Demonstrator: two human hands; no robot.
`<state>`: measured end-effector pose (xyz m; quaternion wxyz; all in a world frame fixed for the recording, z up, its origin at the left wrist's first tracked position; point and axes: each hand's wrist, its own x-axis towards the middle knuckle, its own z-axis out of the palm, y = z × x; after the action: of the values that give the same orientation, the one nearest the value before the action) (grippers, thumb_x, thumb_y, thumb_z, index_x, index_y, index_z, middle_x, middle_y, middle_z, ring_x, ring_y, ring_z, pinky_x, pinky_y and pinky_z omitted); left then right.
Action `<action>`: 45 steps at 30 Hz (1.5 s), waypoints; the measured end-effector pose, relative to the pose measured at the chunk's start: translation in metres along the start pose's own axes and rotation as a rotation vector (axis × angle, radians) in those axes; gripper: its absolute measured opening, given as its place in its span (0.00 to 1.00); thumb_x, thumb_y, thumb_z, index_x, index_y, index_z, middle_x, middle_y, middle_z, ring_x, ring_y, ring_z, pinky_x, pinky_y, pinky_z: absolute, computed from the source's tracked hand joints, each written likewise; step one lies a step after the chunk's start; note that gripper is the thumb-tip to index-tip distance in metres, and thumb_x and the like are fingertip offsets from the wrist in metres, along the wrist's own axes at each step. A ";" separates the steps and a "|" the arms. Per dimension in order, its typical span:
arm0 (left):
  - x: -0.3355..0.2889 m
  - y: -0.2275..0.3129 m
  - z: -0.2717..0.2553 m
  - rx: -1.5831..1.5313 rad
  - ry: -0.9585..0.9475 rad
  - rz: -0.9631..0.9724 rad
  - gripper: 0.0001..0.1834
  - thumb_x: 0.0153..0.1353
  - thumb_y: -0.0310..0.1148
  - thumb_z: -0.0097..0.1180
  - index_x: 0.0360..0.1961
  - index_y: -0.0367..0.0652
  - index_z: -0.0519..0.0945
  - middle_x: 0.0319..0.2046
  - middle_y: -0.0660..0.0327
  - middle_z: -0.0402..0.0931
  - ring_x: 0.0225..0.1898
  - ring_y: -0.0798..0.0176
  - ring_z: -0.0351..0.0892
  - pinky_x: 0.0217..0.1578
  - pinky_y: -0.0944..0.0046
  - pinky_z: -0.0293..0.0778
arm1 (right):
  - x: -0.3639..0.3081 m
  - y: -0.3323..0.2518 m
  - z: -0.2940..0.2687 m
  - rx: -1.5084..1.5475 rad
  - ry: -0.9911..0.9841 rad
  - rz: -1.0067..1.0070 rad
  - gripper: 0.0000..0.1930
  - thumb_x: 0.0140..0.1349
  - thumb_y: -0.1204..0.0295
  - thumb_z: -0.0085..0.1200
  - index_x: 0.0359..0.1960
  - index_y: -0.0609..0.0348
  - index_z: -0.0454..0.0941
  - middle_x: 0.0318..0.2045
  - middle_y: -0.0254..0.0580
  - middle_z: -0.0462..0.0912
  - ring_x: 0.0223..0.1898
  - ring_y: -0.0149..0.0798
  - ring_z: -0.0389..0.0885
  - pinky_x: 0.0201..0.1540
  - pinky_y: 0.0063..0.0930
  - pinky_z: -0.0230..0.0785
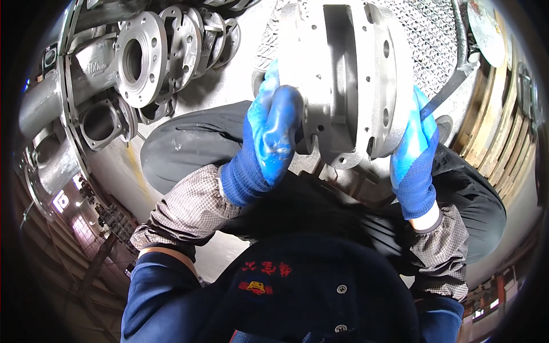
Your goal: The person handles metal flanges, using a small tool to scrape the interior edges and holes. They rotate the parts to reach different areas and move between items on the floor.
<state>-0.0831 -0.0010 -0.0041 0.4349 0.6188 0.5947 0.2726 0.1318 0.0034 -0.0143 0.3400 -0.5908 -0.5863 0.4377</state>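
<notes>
A large pale-grey flanged valve body (343,86) is held between my two hands, in front of my knees. It has round flanges with bolt holes and a long rectangular slot that faces up. My left hand (271,128), in a blue coated glove, presses on its left flange, thumb up along the side. My right hand (413,148), gloved alike, grips the right flange's outer side; its fingers are partly hidden behind the metal. Bright glare washes out the casting's upper left. A dark bar (443,98) runs close beside my right fingers.
Several similar flanged castings (143,60) stand in a row at the upper left, next to large grey pipe-like bodies (40,114). A textured metal plate (432,43) lies beyond the valve body. Stacked wooden pallets (494,126) stand on the right. My bent knees (191,143) flank the work.
</notes>
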 end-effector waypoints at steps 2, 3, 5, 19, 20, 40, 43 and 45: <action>0.003 0.001 -0.002 -0.261 -0.014 0.029 0.07 0.61 0.29 0.43 0.33 0.37 0.71 0.23 0.61 0.70 0.24 0.69 0.73 0.25 0.73 0.73 | -0.002 0.000 0.002 -0.182 -0.024 -0.100 0.22 0.56 0.83 0.40 0.55 0.71 0.64 0.46 0.55 0.73 0.48 0.48 0.73 0.52 0.34 0.64; 0.005 -0.002 -0.003 -0.322 -0.014 0.039 0.09 0.63 0.31 0.42 0.35 0.37 0.71 0.24 0.61 0.71 0.24 0.71 0.74 0.25 0.75 0.74 | -0.004 0.000 0.002 -0.271 -0.029 -0.152 0.23 0.54 0.85 0.41 0.55 0.72 0.64 0.45 0.57 0.73 0.47 0.50 0.73 0.52 0.35 0.64; 0.011 -0.010 -0.002 -0.402 -0.019 0.124 0.14 0.66 0.37 0.39 0.41 0.36 0.70 0.25 0.63 0.72 0.24 0.73 0.74 0.25 0.77 0.74 | -0.006 0.009 0.001 -0.189 0.051 -0.113 0.21 0.55 0.83 0.44 0.53 0.72 0.65 0.43 0.55 0.74 0.44 0.49 0.74 0.49 0.36 0.66; 0.028 0.017 0.016 -0.065 -0.007 0.597 0.24 0.55 0.34 0.58 0.44 0.22 0.70 0.22 0.47 0.73 0.22 0.55 0.76 0.23 0.64 0.71 | -0.065 0.044 0.009 -0.562 0.325 -0.118 0.21 0.54 0.77 0.51 0.49 0.76 0.65 0.40 0.62 0.73 0.42 0.58 0.73 0.46 0.41 0.65; 0.027 0.018 0.018 -0.044 0.015 0.608 0.25 0.55 0.35 0.58 0.44 0.22 0.70 0.22 0.47 0.73 0.22 0.55 0.75 0.22 0.63 0.71 | -0.064 0.044 0.008 -0.570 0.300 -0.100 0.22 0.55 0.80 0.49 0.51 0.79 0.63 0.40 0.62 0.72 0.41 0.58 0.73 0.45 0.41 0.65; 0.047 0.075 0.027 -0.258 -0.126 -0.031 0.25 0.60 0.45 0.51 0.49 0.33 0.72 0.35 0.56 0.77 0.37 0.69 0.76 0.39 0.69 0.72 | -0.032 0.029 -0.007 -0.281 0.313 -0.084 0.17 0.56 0.72 0.51 0.44 0.74 0.69 0.34 0.59 0.75 0.36 0.56 0.75 0.40 0.37 0.66; 0.051 0.078 0.027 -0.459 -0.124 -0.002 0.27 0.61 0.48 0.49 0.48 0.32 0.73 0.35 0.57 0.77 0.38 0.69 0.77 0.40 0.70 0.72 | -0.019 0.019 -0.006 -0.216 0.309 -0.181 0.12 0.57 0.73 0.50 0.40 0.71 0.70 0.29 0.52 0.78 0.30 0.48 0.78 0.35 0.32 0.68; 0.054 0.085 0.025 -0.401 -0.119 -0.029 0.29 0.61 0.50 0.49 0.48 0.31 0.72 0.36 0.55 0.77 0.38 0.68 0.77 0.40 0.71 0.72 | -0.016 0.015 -0.008 -0.168 0.299 -0.129 0.12 0.58 0.74 0.49 0.40 0.71 0.70 0.30 0.51 0.79 0.31 0.43 0.78 0.35 0.31 0.69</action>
<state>-0.0115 0.0530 0.0476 0.5876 0.5262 0.5107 0.3420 0.1463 -0.0131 -0.0233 0.4002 -0.6367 -0.6005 0.2716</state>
